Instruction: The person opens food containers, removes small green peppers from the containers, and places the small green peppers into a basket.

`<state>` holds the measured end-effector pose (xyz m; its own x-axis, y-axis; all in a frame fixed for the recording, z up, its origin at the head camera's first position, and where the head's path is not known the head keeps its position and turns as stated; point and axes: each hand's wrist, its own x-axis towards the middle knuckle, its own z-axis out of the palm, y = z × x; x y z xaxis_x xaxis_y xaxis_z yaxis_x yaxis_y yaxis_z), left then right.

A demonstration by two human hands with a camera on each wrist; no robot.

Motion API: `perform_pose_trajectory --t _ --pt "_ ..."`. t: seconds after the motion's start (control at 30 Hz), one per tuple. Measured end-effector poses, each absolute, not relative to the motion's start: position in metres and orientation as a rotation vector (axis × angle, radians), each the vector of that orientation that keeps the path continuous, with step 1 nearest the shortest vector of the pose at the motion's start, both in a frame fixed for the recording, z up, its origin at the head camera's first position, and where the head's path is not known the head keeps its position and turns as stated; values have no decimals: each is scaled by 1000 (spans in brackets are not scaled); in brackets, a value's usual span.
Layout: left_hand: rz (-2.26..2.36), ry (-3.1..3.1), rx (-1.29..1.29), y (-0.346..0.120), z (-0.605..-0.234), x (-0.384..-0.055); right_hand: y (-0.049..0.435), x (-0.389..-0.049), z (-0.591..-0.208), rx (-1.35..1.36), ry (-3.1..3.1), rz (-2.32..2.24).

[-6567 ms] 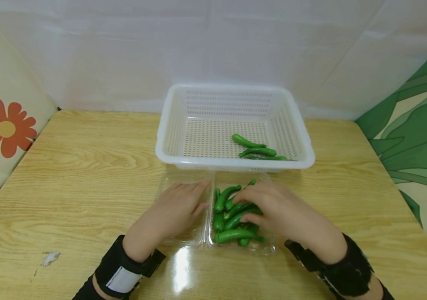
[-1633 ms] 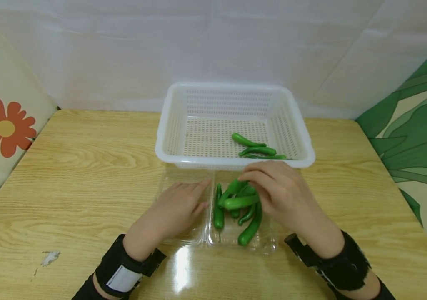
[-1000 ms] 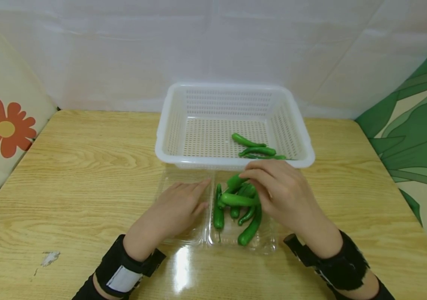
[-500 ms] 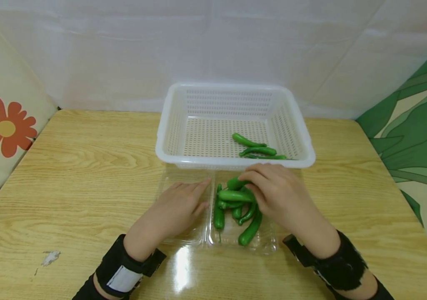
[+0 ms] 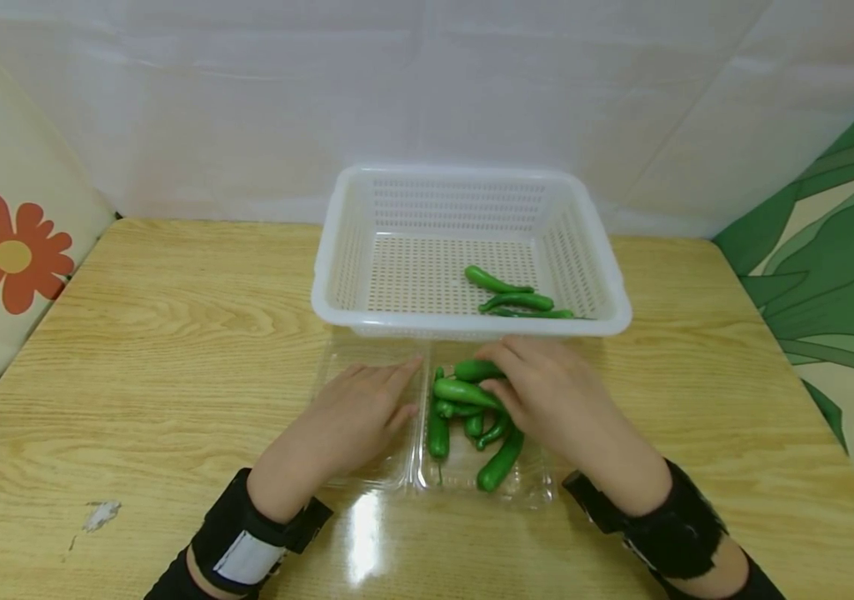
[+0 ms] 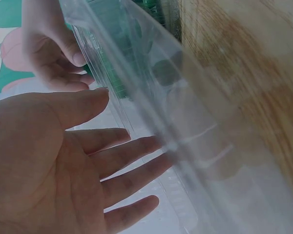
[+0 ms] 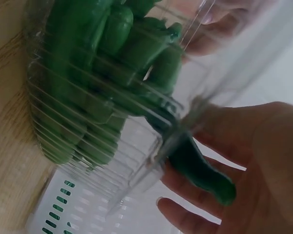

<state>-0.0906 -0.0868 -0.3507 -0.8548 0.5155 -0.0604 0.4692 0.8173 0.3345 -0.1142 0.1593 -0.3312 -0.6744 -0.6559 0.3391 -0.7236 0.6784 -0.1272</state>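
A clear plastic clamshell box (image 5: pixel 539 487) lies unfolded on the table, its right half filled with several green chili peppers (image 5: pixel 500 462). My right hand (image 5: pixel 557 400) reaches over the far right of that half and pinches a green chili pepper (image 5: pixel 479 370) between thumb and fingers. In the right wrist view, a pepper's end (image 7: pixel 200 170) sticks out past the box's edge towards the palm. My left hand (image 5: pixel 355 417) rests on the left half, where no peppers show. Its fingers (image 6: pixel 127 180) are relaxed along the clear plastic in the left wrist view.
Directly behind the box stands a white perforated basket (image 5: pixel 344 250) with 3 green peppers (image 5: pixel 516 300) at its front right. The wooden table (image 5: pixel 194 333) extends to both sides. White sheeting (image 5: pixel 247 108) hangs at the back.
Since the earliest frame, peppers in the right half have been rearranged into a looser pile. Lately my right hand has lowered slightly towards the box with its pepper. The left hand stays put.
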Motion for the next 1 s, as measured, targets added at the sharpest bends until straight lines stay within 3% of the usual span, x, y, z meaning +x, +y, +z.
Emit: perform_pose_trajectory --t 1.0 --pt "476 2857 784 -87 -351 -91 157 -116 -344 1130 -2753 286"
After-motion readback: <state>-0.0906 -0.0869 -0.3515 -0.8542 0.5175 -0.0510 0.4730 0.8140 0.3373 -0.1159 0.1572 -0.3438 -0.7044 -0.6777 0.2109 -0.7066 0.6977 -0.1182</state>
